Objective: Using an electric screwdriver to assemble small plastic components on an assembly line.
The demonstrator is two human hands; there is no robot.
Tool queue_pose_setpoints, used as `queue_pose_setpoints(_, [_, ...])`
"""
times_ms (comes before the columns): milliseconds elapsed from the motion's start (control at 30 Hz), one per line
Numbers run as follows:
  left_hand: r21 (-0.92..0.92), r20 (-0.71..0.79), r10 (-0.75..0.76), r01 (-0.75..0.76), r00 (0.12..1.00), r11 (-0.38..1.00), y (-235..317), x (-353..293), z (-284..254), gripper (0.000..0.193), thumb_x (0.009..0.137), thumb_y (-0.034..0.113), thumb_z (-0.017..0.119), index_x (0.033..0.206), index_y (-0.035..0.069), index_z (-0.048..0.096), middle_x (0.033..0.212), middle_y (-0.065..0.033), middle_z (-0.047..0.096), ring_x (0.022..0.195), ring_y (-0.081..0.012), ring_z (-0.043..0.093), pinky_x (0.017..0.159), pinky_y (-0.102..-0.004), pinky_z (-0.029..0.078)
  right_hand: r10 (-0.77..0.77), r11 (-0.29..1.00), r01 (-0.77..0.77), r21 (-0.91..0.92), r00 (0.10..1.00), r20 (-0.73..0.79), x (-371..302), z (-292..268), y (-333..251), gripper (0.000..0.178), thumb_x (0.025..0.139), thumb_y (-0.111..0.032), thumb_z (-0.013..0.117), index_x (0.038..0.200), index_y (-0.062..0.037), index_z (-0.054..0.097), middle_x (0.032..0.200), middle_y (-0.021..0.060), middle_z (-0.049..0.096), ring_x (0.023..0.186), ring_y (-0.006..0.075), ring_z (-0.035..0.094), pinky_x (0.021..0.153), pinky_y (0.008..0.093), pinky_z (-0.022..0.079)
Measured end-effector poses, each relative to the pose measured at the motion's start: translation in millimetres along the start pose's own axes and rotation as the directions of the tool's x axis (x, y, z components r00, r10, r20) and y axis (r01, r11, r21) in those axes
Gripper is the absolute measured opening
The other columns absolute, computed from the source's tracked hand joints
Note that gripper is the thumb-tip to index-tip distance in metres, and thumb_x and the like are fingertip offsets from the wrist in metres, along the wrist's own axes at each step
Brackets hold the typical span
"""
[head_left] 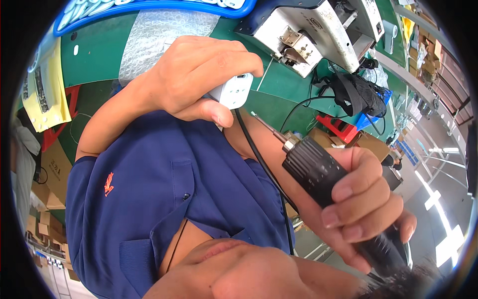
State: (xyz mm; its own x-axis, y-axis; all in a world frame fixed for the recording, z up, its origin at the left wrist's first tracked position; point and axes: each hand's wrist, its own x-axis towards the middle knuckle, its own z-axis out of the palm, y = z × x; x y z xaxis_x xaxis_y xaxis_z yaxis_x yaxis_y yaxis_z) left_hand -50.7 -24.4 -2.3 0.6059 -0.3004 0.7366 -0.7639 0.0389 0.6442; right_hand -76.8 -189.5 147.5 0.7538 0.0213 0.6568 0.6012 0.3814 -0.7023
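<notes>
Near the middle, my left hand (194, 74) is closed around a small white plastic block (235, 91), with small holes in the face that shows. Fingers curl over its top and the thumb lies below it; much of the block is hidden. My right hand (366, 194), at the right, grips a black electric screwdriver (313, 167) by its ribbed body. Its thin metal bit (264, 122) points up and left toward the block, apart from it. A black cord (254, 149) hangs from beside the block down past my right forearm.
A green worktable (94, 60) spans the top. On it are bubble wrap (149, 30), a blue tray (169, 7) with white parts, a metal bench machine (298, 45) and a black cloth-like bundle with cables (356, 92). A yellow sheet (56, 94) hangs at left.
</notes>
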Motion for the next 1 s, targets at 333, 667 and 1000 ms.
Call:
queue_pose_setpoints(333, [0.000,0.036,-0.016,0.016,0.999,1.000,-2.9,7.4,-7.8,0.068,0.092,0.061,0.044,0.106,-0.005,0.055,0.087,-0.0156,0.063,0.068,-0.0298,0.064,0.054,-0.0364,0.051,0.029,1.000,-0.029,-0.007,0.999,0.035,1.6,9.4,20.5,0.057,0.095,-0.054,0.047,0.121,-0.0035,0.045,0.073,-0.0001,0.052,0.051,0.0111,0.050,0.057,0.0287,0.042])
queue_pose_setpoints(667, [-0.065,0.059,-0.038,0.042,0.998,0.997,5.3,1.6,-0.8,0.059,0.093,0.056,0.046,0.108,0.000,0.056,0.086,-0.0114,0.058,0.068,-0.0288,0.059,0.056,-0.0360,0.048,-0.109,0.991,0.106,0.085,0.993,0.035,-12.8,11.5,28.3,0.051,0.091,-0.042,0.062,0.116,-0.0056,0.037,0.072,0.0001,0.047,0.051,0.0106,0.048,0.062,0.0301,0.043])
queue_pose_setpoints(1000, [-0.097,0.117,-0.112,0.124,0.987,0.988,13.9,13.9,-10.8,0.051,0.091,0.050,0.054,0.110,0.003,0.055,0.084,-0.0108,0.057,0.069,-0.0317,0.059,0.057,-0.0390,0.046,-0.172,0.980,0.175,0.092,0.984,-0.043,-10.6,7.0,27.5,0.067,0.092,-0.065,0.042,0.113,-0.0014,0.039,0.065,0.0092,0.052,0.046,0.0190,0.052,0.047,0.0349,0.046])
